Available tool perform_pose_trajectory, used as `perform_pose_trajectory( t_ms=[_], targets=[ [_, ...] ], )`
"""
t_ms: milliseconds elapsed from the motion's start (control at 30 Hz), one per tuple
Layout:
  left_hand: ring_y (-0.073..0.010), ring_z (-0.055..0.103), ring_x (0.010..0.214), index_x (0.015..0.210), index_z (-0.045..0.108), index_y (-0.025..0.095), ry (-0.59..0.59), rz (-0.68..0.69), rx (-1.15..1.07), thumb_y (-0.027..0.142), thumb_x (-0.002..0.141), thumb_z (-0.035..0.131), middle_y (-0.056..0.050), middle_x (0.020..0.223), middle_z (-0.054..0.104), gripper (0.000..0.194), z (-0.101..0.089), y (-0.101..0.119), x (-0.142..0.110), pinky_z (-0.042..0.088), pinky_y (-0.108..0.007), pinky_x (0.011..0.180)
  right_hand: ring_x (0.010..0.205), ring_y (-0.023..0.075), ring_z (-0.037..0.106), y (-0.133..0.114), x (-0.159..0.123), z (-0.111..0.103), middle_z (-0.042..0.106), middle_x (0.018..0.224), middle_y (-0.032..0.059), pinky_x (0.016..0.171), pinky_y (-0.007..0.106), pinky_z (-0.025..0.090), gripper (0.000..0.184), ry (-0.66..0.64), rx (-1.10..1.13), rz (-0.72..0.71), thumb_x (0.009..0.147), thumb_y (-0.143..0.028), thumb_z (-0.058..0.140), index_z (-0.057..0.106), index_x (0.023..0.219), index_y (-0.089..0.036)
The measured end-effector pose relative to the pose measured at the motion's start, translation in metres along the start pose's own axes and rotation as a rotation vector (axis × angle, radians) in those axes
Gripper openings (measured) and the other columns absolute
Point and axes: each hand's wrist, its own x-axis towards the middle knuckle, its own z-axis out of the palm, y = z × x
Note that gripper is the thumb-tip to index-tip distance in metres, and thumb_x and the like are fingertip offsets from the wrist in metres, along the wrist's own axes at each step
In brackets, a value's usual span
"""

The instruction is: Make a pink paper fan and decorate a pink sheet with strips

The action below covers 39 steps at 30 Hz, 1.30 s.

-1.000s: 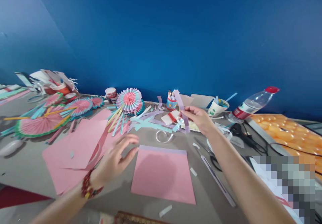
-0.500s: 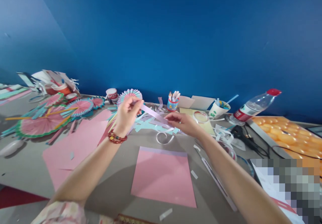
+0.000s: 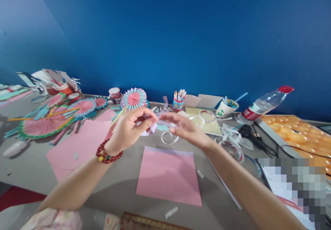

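Observation:
My left hand (image 3: 131,126), with a red beaded bracelet (image 3: 108,152) on its wrist, pinches a small bunched lilac paper strip (image 3: 153,128). Close beside it is my right hand (image 3: 187,130), its thumb apart from its stretched fingers and nothing seen between them. The fingertips of both hands nearly meet above the desk. Below them lies a pink paper sheet (image 3: 168,180) with a lilac band along its far edge. A loop of white tape (image 3: 169,138) sits just behind the sheet, partly covered by my right hand.
Pink sheets (image 3: 88,140) and folded paper fans (image 3: 46,125) lie at the left. A pleated rosette (image 3: 133,98) and a pen cup (image 3: 178,102) stand along the blue wall. To the right are a white cup (image 3: 226,108), a tilted bottle (image 3: 263,106) and a black cable (image 3: 270,147).
The lilac strip was stretched between both hands; now it is bunched in my left hand. My hands have come closer together and lower, and my right fingers have spread.

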Motion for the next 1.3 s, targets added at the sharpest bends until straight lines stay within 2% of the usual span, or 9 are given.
perform_pose_trajectory(
  t_ms=[67,133,200,333,467,700,900,1100,1300],
  targets=[
    [-0.0093,0.063,0.057,0.088,0.065,0.017,-0.017,0.003,-0.017,0.030,0.092,0.061,0.000,0.071,0.066,0.014,0.009,0.003,-0.005,0.053,-0.018,0.054,0.099,0.0190,0.061,-0.005,-0.004,0.021,0.065,0.108,0.0062,0.086,0.032,0.047,0.040,-0.093,0.227,0.008,0.083,-0.047,0.068,0.061,0.112,-0.021],
    [-0.0083,0.062,0.058,0.088,0.065,0.017,0.019,0.003,-0.003,0.029,0.091,0.062,0.000,0.074,0.065,0.013,0.011,0.004,-0.011,0.052,-0.017,0.055,0.072,0.0126,0.060,-0.005,-0.013,0.034,0.062,0.080,-0.0003,0.068,0.026,0.048,0.029,-0.071,0.375,0.117,0.083,-0.043,0.069,0.060,0.098,-0.019],
    [-0.0073,0.061,0.059,0.088,0.065,0.018,0.028,-0.006,0.024,0.027,0.091,0.062,0.001,0.076,0.064,0.010,0.007,0.003,-0.021,0.050,-0.017,0.056,0.060,0.0091,0.053,-0.004,-0.025,0.038,0.055,0.069,-0.0040,0.058,0.021,0.043,0.026,-0.016,0.404,0.213,0.084,-0.042,0.069,0.057,0.087,-0.019],
    [-0.0088,0.062,0.063,0.092,0.066,0.019,-0.160,-0.103,0.073,0.025,0.092,0.059,0.000,0.077,0.066,0.009,-0.001,-0.003,-0.047,0.050,-0.019,0.062,0.058,0.0096,0.054,-0.003,-0.054,0.033,0.056,0.068,-0.0038,0.056,0.021,0.043,0.025,-0.031,0.260,0.361,0.086,-0.043,0.065,0.058,0.085,-0.019],
    [-0.0123,0.066,0.070,0.102,0.066,0.020,-0.326,-0.342,0.105,0.025,0.093,0.055,0.000,0.073,0.069,0.015,-0.001,-0.016,-0.075,0.051,-0.021,0.068,0.058,0.0089,0.050,-0.003,-0.079,0.030,0.055,0.065,-0.0045,0.054,0.020,0.038,0.019,-0.116,-0.016,0.491,0.088,-0.038,0.060,0.063,0.087,-0.019],
    [-0.0176,0.070,0.069,0.086,0.062,0.017,-0.508,-0.675,-0.068,0.035,0.089,0.059,-0.003,0.072,0.073,0.019,0.010,-0.037,-0.106,0.052,-0.025,0.067,0.066,0.0110,0.052,0.010,-0.100,0.034,0.063,0.074,-0.0023,0.060,0.021,0.036,0.014,-0.189,-0.160,0.556,0.085,-0.030,0.058,0.066,0.085,-0.019],
    [-0.0138,0.061,0.073,0.079,0.065,0.016,-0.560,-0.540,0.082,0.035,0.086,0.061,-0.002,0.081,0.068,0.021,0.012,-0.044,-0.107,0.045,-0.022,0.068,0.064,0.0115,0.053,0.023,-0.107,0.041,0.063,0.072,-0.0013,0.060,0.021,0.037,0.013,-0.233,-0.179,0.588,0.083,-0.030,0.060,0.065,0.079,-0.018],
    [-0.0132,0.059,0.072,0.084,0.067,0.016,-0.656,-0.604,0.114,0.032,0.085,0.060,0.001,0.079,0.068,0.018,0.009,-0.054,-0.111,0.043,-0.020,0.067,0.064,0.0122,0.053,0.036,-0.116,0.047,0.063,0.071,-0.0020,0.058,0.021,0.034,0.018,-0.242,-0.277,0.551,0.084,-0.035,0.062,0.063,0.076,-0.019],
    [-0.0131,0.061,0.072,0.083,0.067,0.017,-0.729,-0.549,0.152,0.024,0.084,0.059,0.001,0.079,0.070,0.011,0.008,-0.054,-0.114,0.043,-0.020,0.067,0.065,0.0133,0.052,0.036,-0.116,0.054,0.063,0.073,-0.0019,0.060,0.023,0.033,0.015,-0.280,-0.388,0.509,0.084,-0.032,0.063,0.063,0.074,-0.020]
  ],
)
